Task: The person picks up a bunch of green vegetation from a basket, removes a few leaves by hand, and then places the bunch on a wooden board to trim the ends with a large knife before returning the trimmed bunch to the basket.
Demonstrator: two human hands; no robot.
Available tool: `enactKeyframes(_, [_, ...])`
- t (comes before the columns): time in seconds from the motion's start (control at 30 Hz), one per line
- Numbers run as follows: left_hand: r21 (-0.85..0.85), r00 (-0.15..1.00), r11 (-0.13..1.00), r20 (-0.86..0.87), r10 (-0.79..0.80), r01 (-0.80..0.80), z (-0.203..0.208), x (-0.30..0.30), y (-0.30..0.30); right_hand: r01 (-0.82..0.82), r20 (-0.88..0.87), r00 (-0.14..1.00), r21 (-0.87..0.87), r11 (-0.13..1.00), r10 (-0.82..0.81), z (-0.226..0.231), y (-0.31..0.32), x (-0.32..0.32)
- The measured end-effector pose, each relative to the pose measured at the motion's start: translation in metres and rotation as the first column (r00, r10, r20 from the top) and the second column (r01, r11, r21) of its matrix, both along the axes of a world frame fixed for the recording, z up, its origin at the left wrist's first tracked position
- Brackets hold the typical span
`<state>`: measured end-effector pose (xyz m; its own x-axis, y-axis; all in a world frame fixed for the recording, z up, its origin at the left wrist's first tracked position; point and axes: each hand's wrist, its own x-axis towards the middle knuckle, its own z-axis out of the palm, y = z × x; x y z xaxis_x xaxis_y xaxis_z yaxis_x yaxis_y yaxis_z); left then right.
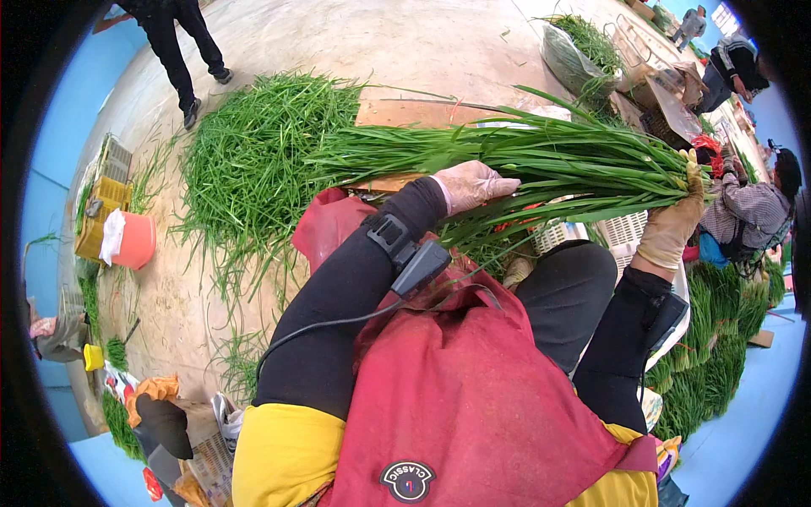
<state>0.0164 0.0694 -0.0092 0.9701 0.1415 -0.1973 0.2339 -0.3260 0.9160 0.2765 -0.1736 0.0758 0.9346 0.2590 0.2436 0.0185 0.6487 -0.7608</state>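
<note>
A long bunch of garlic chives (566, 152) stretches sideways in front of me, its leaf tips to the left. My right hand (676, 215), in a soiled tan glove, grips the pale stem ends at the right. In a thin whitish glove, my left hand (477, 184) is closed in a pinch on leaves along the near edge of the bunch; exactly how many it holds is hidden. Beyond my left forearm a large loose heap of green leaves (266, 152) covers the floor. A brown board (401, 113) lies partly under the bunch.
At left stand a pink bucket (135, 241) and yellow crates (106, 207). A white crate (623, 232) is beside my knee. Bundled chives (701, 376) lie at right. A filled plastic sack (570, 59) stands at the back. One person (173, 42) stands far left; another (752, 207) sits at right.
</note>
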Motion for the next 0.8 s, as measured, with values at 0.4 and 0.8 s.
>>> enactKeyframes(0.4, [-0.336, 0.998, 0.941, -0.067, 0.006, -0.028, -0.015, 0.014, -0.009, -0.126, -0.008, 0.992, 0.070, 0.990, 0.127, -0.013, -0.001, 0.000])
enactKeyframes(0.8, [0.364, 0.976, 0.923, 0.122, -0.178, 0.123, 0.041, -0.009, -0.008, -0.014, -0.044, 0.999, 0.026, 1.000, 0.015, -0.026, 0.001, -0.019])
